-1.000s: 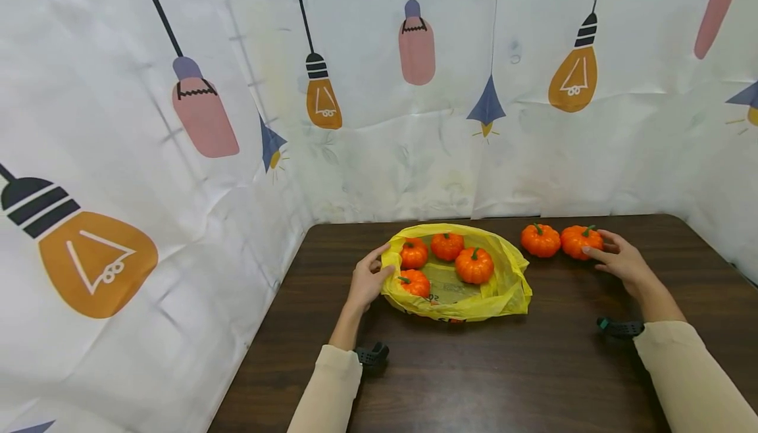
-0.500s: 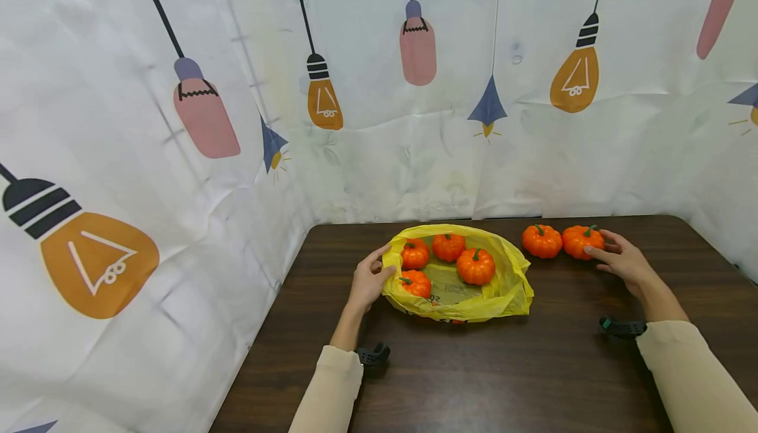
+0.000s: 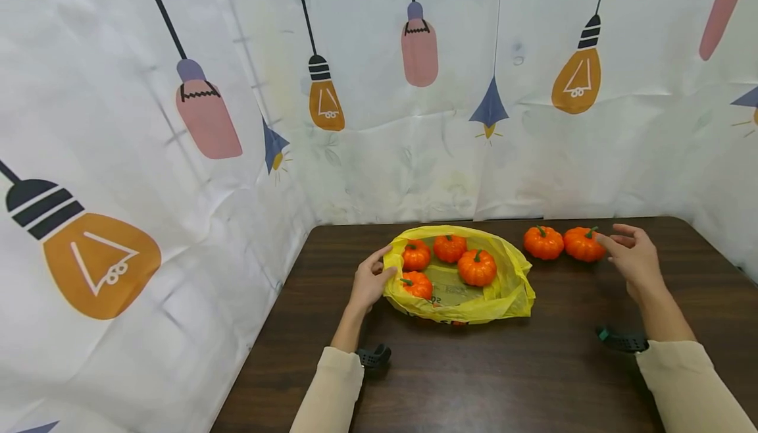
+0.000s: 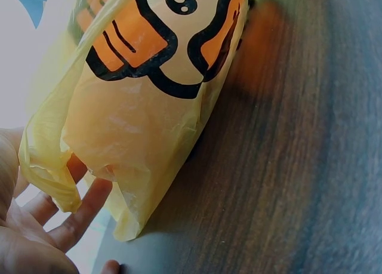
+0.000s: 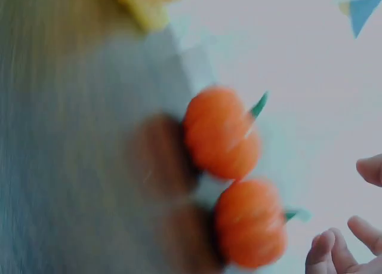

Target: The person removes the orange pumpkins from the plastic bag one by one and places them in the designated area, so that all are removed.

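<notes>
A yellow plastic bag [image 3: 503, 309] lies with its mouth spread wide on the table, several small orange pumpkins [image 3: 476, 268] inside it. At the bag's left rim my left hand [image 3: 368, 283] pinches the plastic. The left wrist view shows its fingers [image 4: 88, 213] at the edge of the printed bag [image 4: 134, 119]. Two more pumpkins with green stems stand side by side right of the bag, a left one [image 3: 543, 243] and a right one [image 3: 580, 245]. My right hand [image 3: 638, 263] is raised just beside the right one, holding nothing; in the right wrist view its fingers [image 5: 340, 250] are apart from both.
Beneath everything is a dark wood-grain table [image 3: 474, 380]. A white curtain [image 3: 379, 170] printed with lamps hangs along its back and left sides. Each wrist wears a black band, one on the left [image 3: 374, 356] and one on the right [image 3: 622, 341].
My right hand has come off the right pumpkin and moved slightly up and right. That pumpkin stays in its place. The left hand keeps its hold on the bag.
</notes>
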`<act>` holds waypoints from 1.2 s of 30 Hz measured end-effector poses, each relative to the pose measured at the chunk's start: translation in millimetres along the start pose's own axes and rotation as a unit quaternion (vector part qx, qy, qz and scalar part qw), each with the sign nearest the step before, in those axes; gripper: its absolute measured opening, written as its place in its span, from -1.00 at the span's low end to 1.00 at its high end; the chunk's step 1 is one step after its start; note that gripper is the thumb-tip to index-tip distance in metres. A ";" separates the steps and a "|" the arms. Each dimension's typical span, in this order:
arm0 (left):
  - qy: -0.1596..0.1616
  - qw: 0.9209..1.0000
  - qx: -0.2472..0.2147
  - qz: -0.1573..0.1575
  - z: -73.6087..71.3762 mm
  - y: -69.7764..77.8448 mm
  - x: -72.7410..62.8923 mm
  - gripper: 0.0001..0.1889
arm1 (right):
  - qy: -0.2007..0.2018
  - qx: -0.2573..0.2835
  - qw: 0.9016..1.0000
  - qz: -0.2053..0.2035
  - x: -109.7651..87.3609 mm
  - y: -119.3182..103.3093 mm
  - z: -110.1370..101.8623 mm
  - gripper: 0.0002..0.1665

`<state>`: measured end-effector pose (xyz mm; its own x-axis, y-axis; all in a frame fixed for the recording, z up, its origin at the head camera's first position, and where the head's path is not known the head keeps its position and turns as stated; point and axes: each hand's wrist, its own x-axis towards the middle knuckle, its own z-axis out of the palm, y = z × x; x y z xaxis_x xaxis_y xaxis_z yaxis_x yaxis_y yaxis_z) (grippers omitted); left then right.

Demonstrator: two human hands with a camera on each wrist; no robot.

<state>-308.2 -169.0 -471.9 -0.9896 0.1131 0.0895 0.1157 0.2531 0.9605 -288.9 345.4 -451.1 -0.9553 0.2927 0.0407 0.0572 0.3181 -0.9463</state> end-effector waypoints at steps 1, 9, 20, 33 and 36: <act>-0.005 1.000 0.000 0.000 -0.5 4.5 -1.9 -0.41 | -0.004 0.006 1.000 -0.015 -3.9 -6.9 2.1 -0.41; -0.011 1.000 0.005 -0.001 -2.0 14.1 -6.7 -0.41 | -0.093 -0.041 0.979 -0.179 -36.6 -58.3 41.5 -0.61; 0.026 1.000 -0.004 0.003 4.4 -5.1 1.4 -0.45 | -0.203 -0.037 0.956 -0.211 -65.4 -82.7 111.7 -0.44; 0.029 1.000 0.004 -0.003 3.8 -5.6 1.7 -0.45 | -0.239 -0.077 0.954 -0.164 -69.0 -69.7 150.9 -0.21; 0.014 1.000 0.005 -0.004 1.3 7.9 -4.1 -0.44 | -0.241 -0.087 0.954 -0.155 -66.7 -68.0 155.4 -0.14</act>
<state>-303.2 -166.3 -465.0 -0.9924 0.0842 0.0897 0.1090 0.2628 0.9587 -274.1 164.2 -439.3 -0.9540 -0.2751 0.1193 -0.2435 0.4786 -0.8436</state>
